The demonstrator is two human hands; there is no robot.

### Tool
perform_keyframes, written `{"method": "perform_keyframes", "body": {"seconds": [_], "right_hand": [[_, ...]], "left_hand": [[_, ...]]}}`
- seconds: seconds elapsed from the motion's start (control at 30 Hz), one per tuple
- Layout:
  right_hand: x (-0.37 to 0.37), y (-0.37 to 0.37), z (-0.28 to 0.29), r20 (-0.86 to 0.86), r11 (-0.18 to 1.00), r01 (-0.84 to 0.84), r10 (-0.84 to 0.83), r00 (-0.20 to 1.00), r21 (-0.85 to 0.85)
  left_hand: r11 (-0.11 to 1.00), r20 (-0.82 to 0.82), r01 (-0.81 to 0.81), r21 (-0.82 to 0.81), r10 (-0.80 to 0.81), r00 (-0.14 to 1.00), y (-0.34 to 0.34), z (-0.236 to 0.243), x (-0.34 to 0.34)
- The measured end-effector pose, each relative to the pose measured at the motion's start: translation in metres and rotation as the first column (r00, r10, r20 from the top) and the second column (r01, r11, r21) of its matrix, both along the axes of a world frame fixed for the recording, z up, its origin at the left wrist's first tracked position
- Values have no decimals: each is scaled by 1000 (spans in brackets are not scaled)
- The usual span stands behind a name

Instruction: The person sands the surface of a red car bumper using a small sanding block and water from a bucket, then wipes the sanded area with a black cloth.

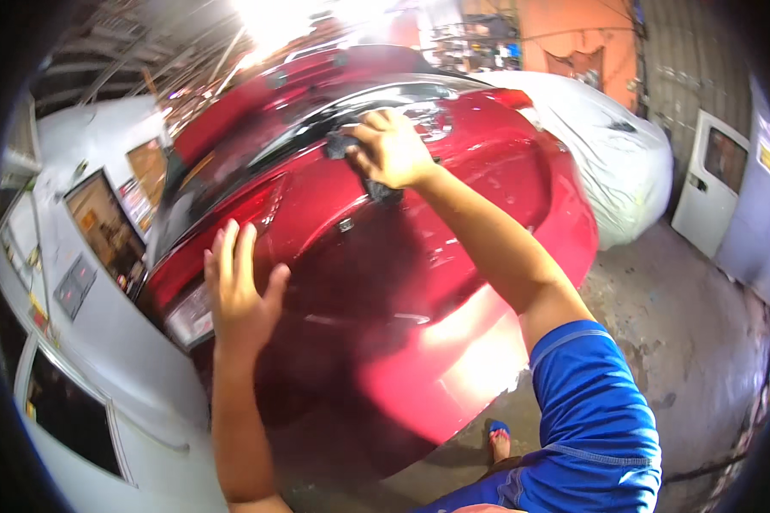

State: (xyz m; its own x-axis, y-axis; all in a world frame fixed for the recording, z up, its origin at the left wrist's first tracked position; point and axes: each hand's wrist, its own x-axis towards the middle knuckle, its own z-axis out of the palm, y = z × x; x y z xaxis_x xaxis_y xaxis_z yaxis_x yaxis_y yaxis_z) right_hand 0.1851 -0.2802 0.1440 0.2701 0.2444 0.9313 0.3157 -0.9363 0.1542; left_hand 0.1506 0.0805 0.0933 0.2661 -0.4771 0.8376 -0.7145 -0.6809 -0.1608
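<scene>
A glossy red car fills the middle of the head view. My right hand reaches across it, fingers closed on a dark cloth against the bodywork, just below the glass. Part of the cloth sticks out on the left of my fingers and part hangs under my palm. My left hand is raised at the car's left side, fingers stretched and thumb apart, with nothing in it. Whether its palm touches the red panel I cannot tell. A small emblem sits on the panel between my hands.
A vehicle under a pale cover stands close on the right. Beyond it a white door leans near a corrugated wall. White walling with a doorway runs along the left. Concrete floor lies at the right; my sandalled foot is below.
</scene>
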Motion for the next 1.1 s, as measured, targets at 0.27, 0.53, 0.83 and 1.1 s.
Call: {"method": "perform_keyframes", "body": {"seconds": [0.27,0.53,0.83,1.1], "right_hand": [[-23,-145,35,-186,848,526,-507,842,68],[-11,-284,12,14,891,192,-217,976,411],[-1,-157,57,-196,996,89,-82,977,31],[9,-25,113,-688,990,65,-131,714,-121]], "left_hand": [[979,36,70,189,-78,996,-196,68,58],[981,-127,99,165,-78,989,-284,95,56],[998,9,-60,-4,61,998,-232,83,44],[902,-47,-163,-400,157,986,-54,43,52]]}}
